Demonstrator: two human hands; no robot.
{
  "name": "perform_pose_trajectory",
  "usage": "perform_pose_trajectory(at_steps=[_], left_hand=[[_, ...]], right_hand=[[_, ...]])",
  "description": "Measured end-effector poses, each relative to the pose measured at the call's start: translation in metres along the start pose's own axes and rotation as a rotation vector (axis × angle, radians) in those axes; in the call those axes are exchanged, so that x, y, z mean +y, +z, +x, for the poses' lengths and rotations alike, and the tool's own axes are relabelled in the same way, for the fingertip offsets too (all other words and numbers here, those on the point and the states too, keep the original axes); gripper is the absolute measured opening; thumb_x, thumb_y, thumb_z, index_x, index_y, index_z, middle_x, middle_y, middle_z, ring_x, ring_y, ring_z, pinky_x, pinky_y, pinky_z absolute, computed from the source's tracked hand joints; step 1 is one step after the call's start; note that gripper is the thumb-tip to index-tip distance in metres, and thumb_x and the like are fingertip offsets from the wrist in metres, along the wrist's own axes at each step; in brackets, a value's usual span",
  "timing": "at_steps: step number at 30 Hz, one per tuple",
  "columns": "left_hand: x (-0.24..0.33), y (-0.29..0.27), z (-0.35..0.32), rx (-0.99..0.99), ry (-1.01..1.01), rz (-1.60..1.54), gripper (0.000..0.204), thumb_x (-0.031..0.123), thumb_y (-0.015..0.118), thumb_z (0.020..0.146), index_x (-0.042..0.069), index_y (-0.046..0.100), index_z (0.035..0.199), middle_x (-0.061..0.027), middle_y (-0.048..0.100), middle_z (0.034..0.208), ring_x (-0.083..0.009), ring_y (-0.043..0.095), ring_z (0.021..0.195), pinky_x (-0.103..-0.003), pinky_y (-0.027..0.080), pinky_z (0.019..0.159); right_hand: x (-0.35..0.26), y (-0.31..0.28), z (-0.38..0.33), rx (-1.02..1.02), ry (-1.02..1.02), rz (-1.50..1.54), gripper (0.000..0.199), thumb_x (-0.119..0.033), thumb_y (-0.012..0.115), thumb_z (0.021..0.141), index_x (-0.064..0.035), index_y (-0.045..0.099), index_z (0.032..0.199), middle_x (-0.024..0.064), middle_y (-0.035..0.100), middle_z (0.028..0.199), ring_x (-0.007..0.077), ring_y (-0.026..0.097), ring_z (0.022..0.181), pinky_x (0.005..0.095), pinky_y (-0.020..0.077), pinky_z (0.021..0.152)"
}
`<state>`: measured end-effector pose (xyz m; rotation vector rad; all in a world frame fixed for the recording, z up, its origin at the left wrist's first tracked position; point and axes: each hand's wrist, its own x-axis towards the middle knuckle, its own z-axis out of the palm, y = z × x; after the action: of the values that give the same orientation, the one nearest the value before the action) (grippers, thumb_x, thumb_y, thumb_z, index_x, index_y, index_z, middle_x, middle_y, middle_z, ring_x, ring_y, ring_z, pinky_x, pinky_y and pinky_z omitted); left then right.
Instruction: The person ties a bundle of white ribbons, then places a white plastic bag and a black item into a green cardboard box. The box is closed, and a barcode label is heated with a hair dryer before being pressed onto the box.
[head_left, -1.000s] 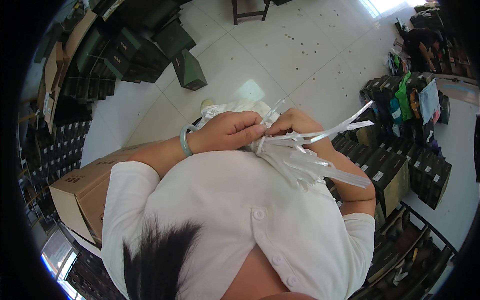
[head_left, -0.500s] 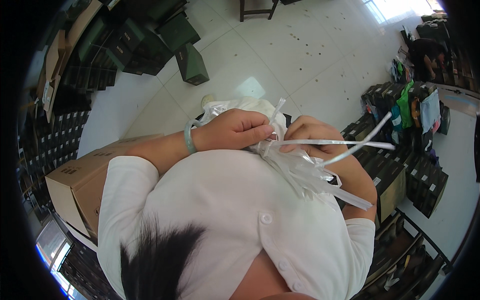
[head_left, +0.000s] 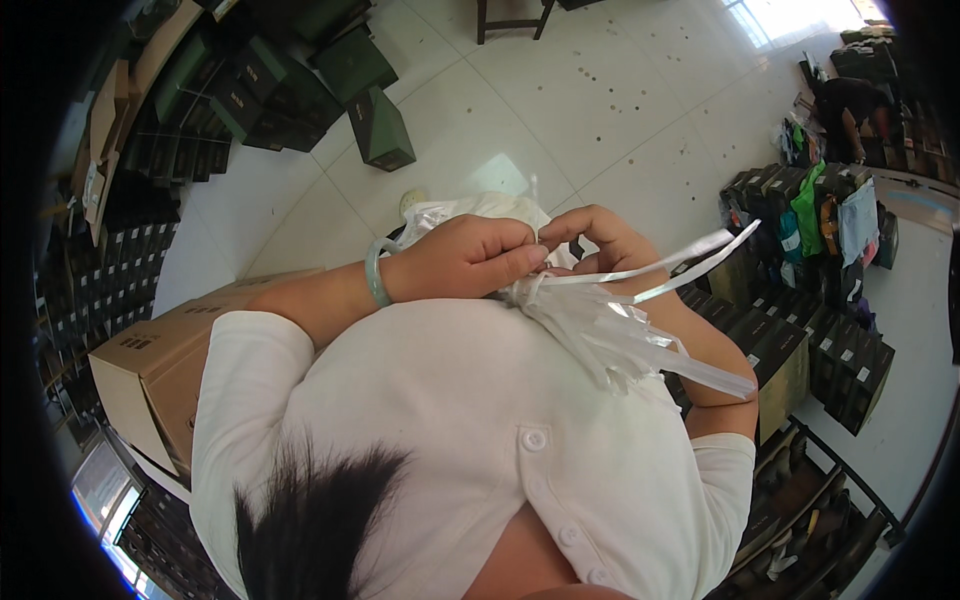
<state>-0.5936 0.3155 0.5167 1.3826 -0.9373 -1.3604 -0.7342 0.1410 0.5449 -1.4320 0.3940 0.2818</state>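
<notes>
In front of my chest, my left hand (head_left: 470, 258) is closed, thumb against fingers, on the gathered neck of a bunch of translucent white plastic strips (head_left: 605, 335). My right hand (head_left: 603, 243) meets it fingertip to fingertip, pinching a thin end of plastic strip that stands up between the two. The bunch fans out over my right forearm, and a few long flat ends stick out to the right. Beyond my hands, partly hidden by them, lies crumpled shiny white plastic (head_left: 485, 207). A pale green bangle (head_left: 377, 275) circles my left wrist.
An open brown carton (head_left: 165, 365) stands at my left. Dark green boxes (head_left: 380, 130) sit on the tiled floor at the far left. Stacked dark boxes (head_left: 760, 335) and bagged goods line the right. A person (head_left: 855, 110) bends at the far right.
My right hand has shifted slightly left and up, its fingertips now pinching at the upright strip end beside my left thumb. The loose strip ends on the right have swung. My left hand stays put.
</notes>
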Motion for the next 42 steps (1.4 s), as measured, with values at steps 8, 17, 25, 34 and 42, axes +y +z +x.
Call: perform_pose_trajectory(at_steps=[8,17,25,34,42], left_hand=[[-0.005,0.001,-0.002,-0.005,0.049,0.053,0.032,0.029,0.049,0.099,0.004,0.058,0.082,-0.0002,0.052,0.064,-0.0075,0.046,0.061,-0.026,0.039,0.057],[-0.007,0.004,-0.005,0.022,0.03,0.032,0.031,0.03,0.051,0.098,0.004,0.061,0.084,0.0,0.055,0.066,-0.007,0.047,0.063,-0.025,0.04,0.058],[-0.007,0.008,-0.005,0.028,0.006,0.039,0.032,0.028,0.056,0.097,0.003,0.058,0.077,0.0025,0.05,0.063,-0.0048,0.041,0.06,-0.024,0.036,0.053],[0.003,0.008,-0.001,0.039,-0.006,0.149,0.033,0.028,0.057,0.096,0.003,0.058,0.074,0.001,0.05,0.059,-0.0067,0.041,0.056,-0.025,0.036,0.051],[0.004,0.005,-0.002,0.088,0.054,0.204,0.033,0.03,0.056,0.096,0.003,0.059,0.078,-0.002,0.053,0.06,-0.0094,0.045,0.054,-0.027,0.038,0.052]], right_hand=[[0.003,0.01,-0.004,0.039,-0.066,0.085,0.03,-0.009,0.071,0.085,-0.0052,0.058,0.112,0.0032,0.061,0.092,0.0042,0.056,0.071,0.0192,0.0458,0.063],[0.017,0.018,-0.006,0.087,-0.271,-0.358,0.032,0.001,0.067,0.085,-0.0073,0.061,0.115,0.0032,0.06,0.089,0.01,0.058,0.075,0.0229,0.0477,0.067],[0.003,0.024,-0.021,0.168,-0.296,-0.572,0.025,-0.012,0.068,0.085,-0.0057,0.058,0.108,0.0105,0.057,0.09,0.023,0.059,0.08,0.0311,0.0483,0.069],[-0.001,0.001,-0.004,-0.103,0.2,-0.227,0.03,-0.022,0.069,0.086,-0.0053,0.058,0.108,0.0061,0.06,0.097,0.016,0.059,0.092,0.0309,0.0485,0.078],[0.03,-0.012,0.013,-0.309,0.0,0.215,0.031,-0.021,0.072,0.083,-0.0048,0.059,0.106,0.0034,0.059,0.106,0.0118,0.057,0.098,0.028,0.045,0.088]])
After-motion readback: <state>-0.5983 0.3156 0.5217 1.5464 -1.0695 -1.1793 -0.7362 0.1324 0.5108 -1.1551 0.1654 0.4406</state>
